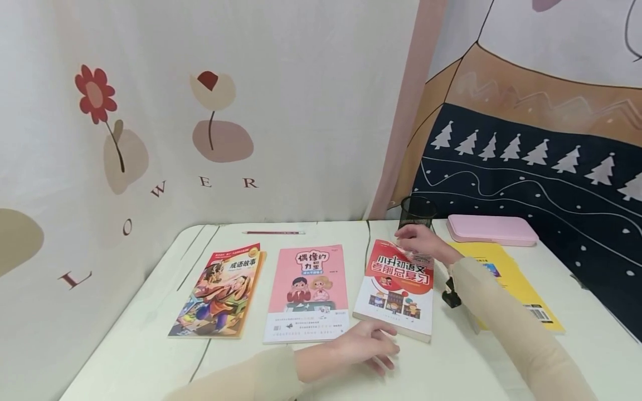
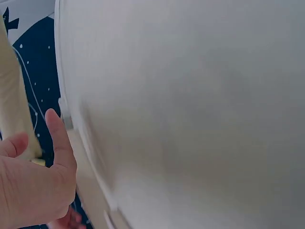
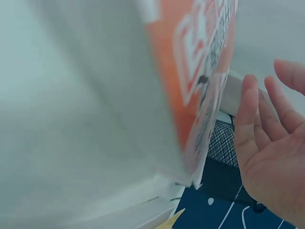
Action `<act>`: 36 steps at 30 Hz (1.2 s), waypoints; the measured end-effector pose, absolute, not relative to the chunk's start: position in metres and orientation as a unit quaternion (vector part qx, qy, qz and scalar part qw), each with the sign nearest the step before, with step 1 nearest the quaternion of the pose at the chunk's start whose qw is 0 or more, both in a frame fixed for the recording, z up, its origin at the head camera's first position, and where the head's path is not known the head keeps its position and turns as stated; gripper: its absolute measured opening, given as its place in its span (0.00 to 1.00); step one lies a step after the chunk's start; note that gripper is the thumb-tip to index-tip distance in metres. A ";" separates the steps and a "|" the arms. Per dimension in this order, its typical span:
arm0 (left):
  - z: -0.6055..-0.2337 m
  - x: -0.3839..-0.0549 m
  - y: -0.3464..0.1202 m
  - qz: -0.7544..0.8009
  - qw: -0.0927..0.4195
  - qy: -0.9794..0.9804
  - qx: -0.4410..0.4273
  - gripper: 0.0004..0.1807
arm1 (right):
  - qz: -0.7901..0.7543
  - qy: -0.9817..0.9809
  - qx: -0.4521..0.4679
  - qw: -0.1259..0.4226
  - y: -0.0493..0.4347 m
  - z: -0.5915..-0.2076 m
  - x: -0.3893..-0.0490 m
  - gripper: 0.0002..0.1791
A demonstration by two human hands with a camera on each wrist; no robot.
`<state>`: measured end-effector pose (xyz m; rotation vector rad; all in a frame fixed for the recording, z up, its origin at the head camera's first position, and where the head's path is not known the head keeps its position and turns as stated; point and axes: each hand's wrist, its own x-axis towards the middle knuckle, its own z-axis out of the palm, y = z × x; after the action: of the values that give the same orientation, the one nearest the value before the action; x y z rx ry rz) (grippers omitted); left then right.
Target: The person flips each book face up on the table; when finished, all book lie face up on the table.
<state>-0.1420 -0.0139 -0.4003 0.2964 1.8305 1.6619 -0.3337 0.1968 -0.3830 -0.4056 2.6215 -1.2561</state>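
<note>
Plainly, in the head view, the red-and-white book (image 1: 395, 287) lay between both hands, long axis running near to far: right hand (image 1: 426, 243) at its far end, left hand (image 1: 368, 346) by its near edge. The left wrist view showed loose, empty fingers; the right wrist view, relaxed fingers beside the book.

Study corner, home-like; whether an actual home, can't tell. Pale table (image 1: 145, 334) with children's-style illustrated books (image 1: 393, 303), Chinese titles, plus pencil (image 1: 273, 232), pink pencil case (image 1: 491, 229), black mesh pen holder (image 1: 418, 209). Behind: pale flower-print hanging (image 1: 311, 111) with letters, navy hanging (image 1: 501, 181) with white trees.
</note>
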 end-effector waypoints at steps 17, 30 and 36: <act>-0.391 -0.187 -0.056 0.484 0.081 0.860 0.137 0.17 | -0.408 0.906 -0.080 0.074 0.248 -0.392 -0.304 0.20; -0.401 -0.203 -0.063 0.484 0.138 0.858 0.102 0.26 | -0.410 0.903 -0.039 0.120 0.254 -0.395 -0.303 0.31; -0.405 -0.206 -0.061 0.477 0.155 0.859 0.104 0.25 | -0.412 0.899 -0.049 0.142 0.253 -0.397 -0.305 0.28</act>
<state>-0.2057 -0.0608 -0.4045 0.2969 2.4606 1.3659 -0.3055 0.2527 -0.3974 -0.1401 2.5943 -1.1877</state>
